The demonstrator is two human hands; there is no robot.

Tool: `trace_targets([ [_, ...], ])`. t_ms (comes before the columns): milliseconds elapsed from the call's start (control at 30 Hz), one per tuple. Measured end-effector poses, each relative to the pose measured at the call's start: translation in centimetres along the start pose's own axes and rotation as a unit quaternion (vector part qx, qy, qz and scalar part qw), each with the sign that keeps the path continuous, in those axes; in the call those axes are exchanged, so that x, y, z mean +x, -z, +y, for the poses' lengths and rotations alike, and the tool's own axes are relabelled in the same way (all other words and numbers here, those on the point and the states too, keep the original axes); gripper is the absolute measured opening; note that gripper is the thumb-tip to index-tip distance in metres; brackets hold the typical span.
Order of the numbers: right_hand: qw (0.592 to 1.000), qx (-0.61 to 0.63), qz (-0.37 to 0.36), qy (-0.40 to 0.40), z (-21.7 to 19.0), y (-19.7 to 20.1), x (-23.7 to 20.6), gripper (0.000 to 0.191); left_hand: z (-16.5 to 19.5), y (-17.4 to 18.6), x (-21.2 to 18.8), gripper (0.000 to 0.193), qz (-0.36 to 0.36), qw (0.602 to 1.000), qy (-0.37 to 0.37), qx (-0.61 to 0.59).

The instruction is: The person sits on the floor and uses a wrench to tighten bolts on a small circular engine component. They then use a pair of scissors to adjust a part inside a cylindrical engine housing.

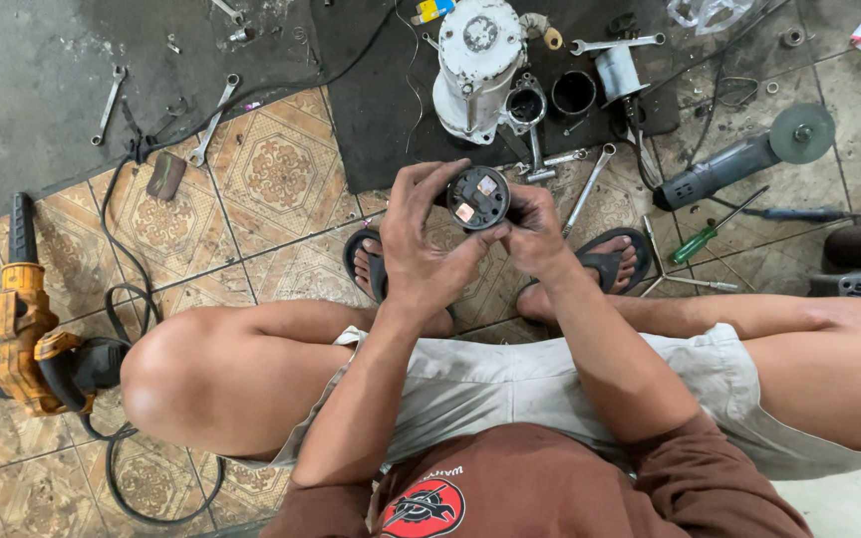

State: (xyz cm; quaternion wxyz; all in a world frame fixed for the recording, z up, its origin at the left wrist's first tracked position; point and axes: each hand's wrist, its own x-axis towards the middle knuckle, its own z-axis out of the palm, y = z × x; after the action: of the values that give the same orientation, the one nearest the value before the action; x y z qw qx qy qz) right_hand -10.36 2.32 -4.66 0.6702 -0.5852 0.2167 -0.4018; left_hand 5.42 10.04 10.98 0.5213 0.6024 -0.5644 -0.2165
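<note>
Both my hands hold a small round black part (478, 197) with copper-coloured square pieces set in its face. My left hand (421, 239) wraps its left side, fingers curled over the top edge. The part's right side is pinched by my right hand (533, 231), thumb near the face. I squat with knees apart, feet in dark sandals (610, 261) on the patterned tile floor. Just beyond my hands a white cylindrical motor housing (475, 65) stands on a dark mat.
A yellow power tool (27, 339) with black cord lies at the left. An angle grinder (739, 159), a green-handled screwdriver (702, 242) and several spanners (213, 118) lie scattered around. A black ring (574, 92) and small parts sit by the housing.
</note>
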Motion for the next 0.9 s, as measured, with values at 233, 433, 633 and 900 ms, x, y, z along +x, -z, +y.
trace_targets([
  [233, 0.962, 0.268, 0.002, -0.051, 1.2, -0.4, -0.6, 0.031, 0.3, 0.0, -0.1, 0.068, 0.002, 1.0, 0.015, -0.024],
  [433, 0.915, 0.391, 0.022, -0.098, 1.3, -0.9, -1.1, 0.03, 0.5, 0.3, 0.1, 0.066, -0.022, 0.999, 0.014, -0.039],
  [633, 0.869, 0.449, 0.049, -0.203, -0.8, -2.0, -0.7, 0.036, 0.2, 0.6, 0.3, 0.065, -0.056, 0.994, 0.039, -0.086],
  [900, 0.943, 0.319, 0.019, -0.089, -3.0, -3.6, -0.1, 0.047, -1.0, 0.6, 0.5, 0.059, -0.038, 0.975, 0.073, -0.206],
])
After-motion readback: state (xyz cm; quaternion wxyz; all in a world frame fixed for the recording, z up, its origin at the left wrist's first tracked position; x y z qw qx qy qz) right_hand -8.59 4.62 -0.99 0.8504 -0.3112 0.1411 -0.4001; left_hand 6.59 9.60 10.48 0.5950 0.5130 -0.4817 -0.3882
